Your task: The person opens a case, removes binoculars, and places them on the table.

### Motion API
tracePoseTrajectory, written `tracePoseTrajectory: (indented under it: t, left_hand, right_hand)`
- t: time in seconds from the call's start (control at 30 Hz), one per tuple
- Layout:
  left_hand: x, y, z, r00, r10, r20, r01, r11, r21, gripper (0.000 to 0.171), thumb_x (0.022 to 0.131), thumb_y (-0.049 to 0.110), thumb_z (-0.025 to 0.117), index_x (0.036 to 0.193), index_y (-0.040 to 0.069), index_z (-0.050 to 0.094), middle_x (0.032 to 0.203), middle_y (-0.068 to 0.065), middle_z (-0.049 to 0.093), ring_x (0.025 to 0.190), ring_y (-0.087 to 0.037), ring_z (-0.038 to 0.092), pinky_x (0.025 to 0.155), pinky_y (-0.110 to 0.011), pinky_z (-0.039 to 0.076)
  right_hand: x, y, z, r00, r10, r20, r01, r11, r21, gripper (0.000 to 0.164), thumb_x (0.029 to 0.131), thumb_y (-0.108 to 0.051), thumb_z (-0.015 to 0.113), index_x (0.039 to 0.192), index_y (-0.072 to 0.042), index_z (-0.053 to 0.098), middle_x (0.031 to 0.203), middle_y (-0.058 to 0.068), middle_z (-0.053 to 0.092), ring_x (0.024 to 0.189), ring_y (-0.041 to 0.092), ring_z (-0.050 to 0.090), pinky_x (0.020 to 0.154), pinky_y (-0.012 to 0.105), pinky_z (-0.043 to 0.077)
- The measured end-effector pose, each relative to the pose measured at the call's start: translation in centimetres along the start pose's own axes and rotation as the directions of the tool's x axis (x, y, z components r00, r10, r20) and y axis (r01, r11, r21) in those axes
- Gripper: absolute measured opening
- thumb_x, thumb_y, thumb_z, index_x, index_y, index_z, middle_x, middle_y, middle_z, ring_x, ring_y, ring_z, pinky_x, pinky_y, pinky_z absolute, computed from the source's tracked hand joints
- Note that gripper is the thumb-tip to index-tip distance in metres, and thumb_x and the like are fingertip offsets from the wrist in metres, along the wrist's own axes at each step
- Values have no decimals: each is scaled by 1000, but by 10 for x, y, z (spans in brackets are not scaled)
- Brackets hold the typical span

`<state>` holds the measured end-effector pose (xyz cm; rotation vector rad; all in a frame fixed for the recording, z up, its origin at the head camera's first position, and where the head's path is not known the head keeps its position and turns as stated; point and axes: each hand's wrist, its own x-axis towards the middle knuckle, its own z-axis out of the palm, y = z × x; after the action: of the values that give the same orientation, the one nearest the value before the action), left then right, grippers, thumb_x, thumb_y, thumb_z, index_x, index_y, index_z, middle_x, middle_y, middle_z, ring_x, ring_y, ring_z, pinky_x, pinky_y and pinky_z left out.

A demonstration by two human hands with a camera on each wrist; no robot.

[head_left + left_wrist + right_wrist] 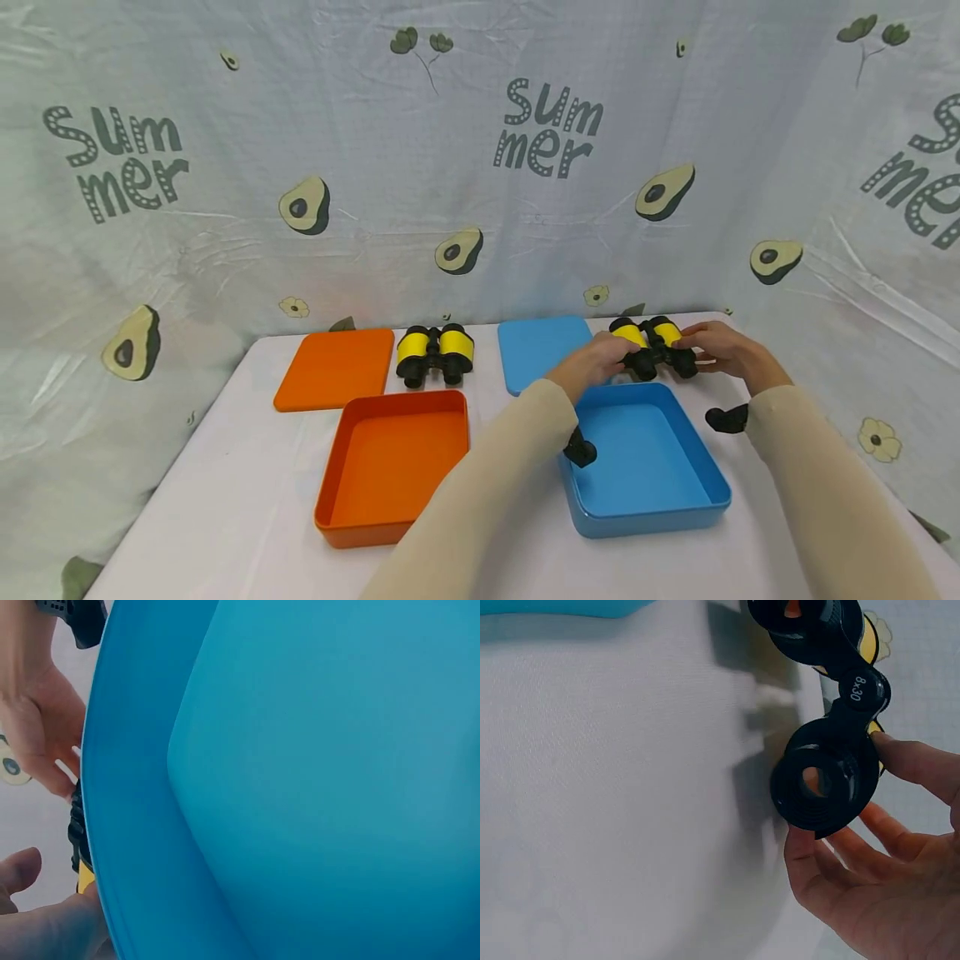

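A pair of black and yellow binoculars (641, 364) is held behind the blue box (637, 467). My left hand (588, 364) grips its left barrel by the yellow band. The other barrel is held by my right hand (723, 354), thumb on one side and fingers beneath, as the right wrist view shows; there the binoculars (836, 742) have "8x30" printed on the hinge. In the left wrist view the blue box wall (135, 787) hides most of them. Whether they touch the table cannot be told.
A second pair of binoculars (435, 354) stands behind the open orange box (405, 467). An orange lid (333, 371) lies at the back left, and a blue lid (540, 350) lies left of the held binoculars. A printed curtain (375, 167) hangs behind the white table (210, 500).
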<state>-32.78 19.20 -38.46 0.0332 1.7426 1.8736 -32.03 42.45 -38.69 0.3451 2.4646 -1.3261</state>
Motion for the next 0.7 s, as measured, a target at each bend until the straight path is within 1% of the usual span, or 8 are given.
tracePoseTrajectory:
  t: [0.1,0.17,0.37,0.47,0.6,0.7]
  left_hand:
    - [-2,-1,4,1000,7,-16,-7,1000,22,58,101,4,62,154,-5,38,159,-20,41,146,-34,46,118,-42,45]
    - [-3,-1,5,1000,-1,-19,1,999,35,58,101,5,62,153,-5,39,157,-20,43,146,-33,46,120,-43,43]
    - [-3,1,0,1000,-29,-11,30,998,50,53,101,6,62,149,-7,43,150,-24,50,142,-35,49,122,-49,39]
    - [-4,2,-1,999,-35,-4,35,999,39,55,101,6,62,150,-7,42,152,-25,47,144,-38,47,122,-52,38]
    - [-4,4,-2,999,-40,12,40,999,19,61,102,9,61,156,-3,35,162,-24,36,153,-40,36,124,-53,36]
    - [-5,7,-3,999,-31,21,31,1000,-3,63,103,10,61,159,-1,32,167,-21,30,156,-40,30,125,-52,35]
  right_hand:
    - [0,0,1,1000,8,-14,-8,1000,20,72,107,-23,51,159,11,15,163,37,15,142,52,29,123,59,36]
    - [1,-1,2,1000,11,-23,-11,1000,26,71,107,-22,51,159,11,15,164,37,15,144,53,27,123,60,34]
    - [5,-4,5,999,32,-34,-31,999,26,70,108,-22,51,160,9,15,164,37,13,148,54,23,123,60,35]
    - [8,-4,6,999,35,-37,-35,999,8,69,108,-21,51,159,9,16,164,37,15,147,54,25,123,60,36]
    - [7,-6,4,999,26,-37,-27,999,-23,69,108,-23,49,158,11,17,161,38,19,144,53,30,120,59,40]
    - [4,-7,-1,998,40,-45,-42,998,-40,71,108,-26,49,157,12,16,161,40,18,144,54,31,118,59,42]
